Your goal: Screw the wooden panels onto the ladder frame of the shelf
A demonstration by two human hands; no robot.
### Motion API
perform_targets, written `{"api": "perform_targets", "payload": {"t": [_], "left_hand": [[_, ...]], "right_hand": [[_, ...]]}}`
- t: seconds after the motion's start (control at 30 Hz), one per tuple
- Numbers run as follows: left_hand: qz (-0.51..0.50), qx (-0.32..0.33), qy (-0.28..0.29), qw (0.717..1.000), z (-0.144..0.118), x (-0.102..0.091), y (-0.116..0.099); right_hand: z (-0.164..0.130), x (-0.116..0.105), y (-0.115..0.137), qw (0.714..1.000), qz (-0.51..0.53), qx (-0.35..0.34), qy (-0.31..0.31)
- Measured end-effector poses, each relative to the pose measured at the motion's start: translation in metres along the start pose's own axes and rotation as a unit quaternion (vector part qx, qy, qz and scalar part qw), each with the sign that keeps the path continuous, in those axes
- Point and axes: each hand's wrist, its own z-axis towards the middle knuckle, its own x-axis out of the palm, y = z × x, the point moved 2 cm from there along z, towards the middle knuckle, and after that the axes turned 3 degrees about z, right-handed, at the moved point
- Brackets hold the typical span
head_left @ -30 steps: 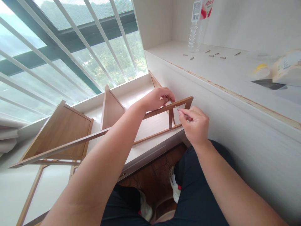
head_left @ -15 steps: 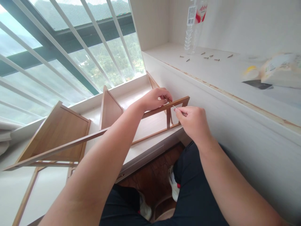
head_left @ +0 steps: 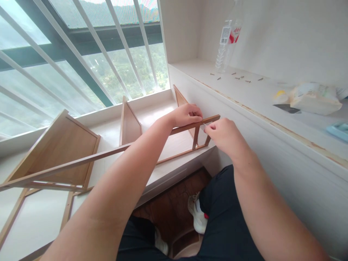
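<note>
A long brown wooden frame (head_left: 104,155) runs slantwise from the lower left to the wall at the right, with a short crosspiece (head_left: 195,137) near its right end. My left hand (head_left: 187,114) is closed over its upper rail, fingers curled around the wood. Just right of it, my right hand (head_left: 222,133) pinches a thin silvery metal rod (head_left: 204,124), whose tip meets the rail near the crosspiece. The rod's other end is hidden in my fingers. Wooden panels (head_left: 62,148) stand behind the frame.
On the white ledge (head_left: 261,95) at the right lie several screws (head_left: 237,78), beside a clear plastic bottle (head_left: 223,49) and a pale plastic package (head_left: 315,99). A barred window (head_left: 108,54) is at the back left. My legs and white shoes (head_left: 199,217) are below, above a dark floor.
The view has shifted slightly, so the ledge and bottle sit lower. Both hands stay at the same spot on the frame; the right hand has turned a little around the rod.
</note>
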Motion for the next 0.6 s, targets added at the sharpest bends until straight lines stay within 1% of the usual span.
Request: {"api": "perform_targets", "payload": {"t": [0.17, 0.27, 0.33, 0.43, 0.6], "left_hand": [[0.005, 0.004, 0.003, 1.0, 0.0, 0.0, -0.001], [0.002, 0.01, -0.004, 1.0, -0.001, 0.0, -0.001], [0.001, 0.013, -0.005, 1.0, -0.002, -0.001, -0.001], [0.002, 0.01, 0.002, 1.0, -0.002, -0.001, -0.001], [-0.004, 0.001, -0.008, 1.0, -0.002, -0.001, 0.002]], "right_hand": [[0.005, -0.001, 0.007, 1.0, -0.023, -0.003, -0.007], [0.007, 0.004, 0.007, 0.999, -0.01, -0.029, -0.023], [0.006, 0.009, 0.004, 0.999, 0.004, -0.044, -0.031], [0.002, 0.018, -0.003, 0.998, 0.023, -0.044, -0.037], [-0.005, 0.029, -0.012, 0.994, 0.049, -0.064, -0.077]]}}
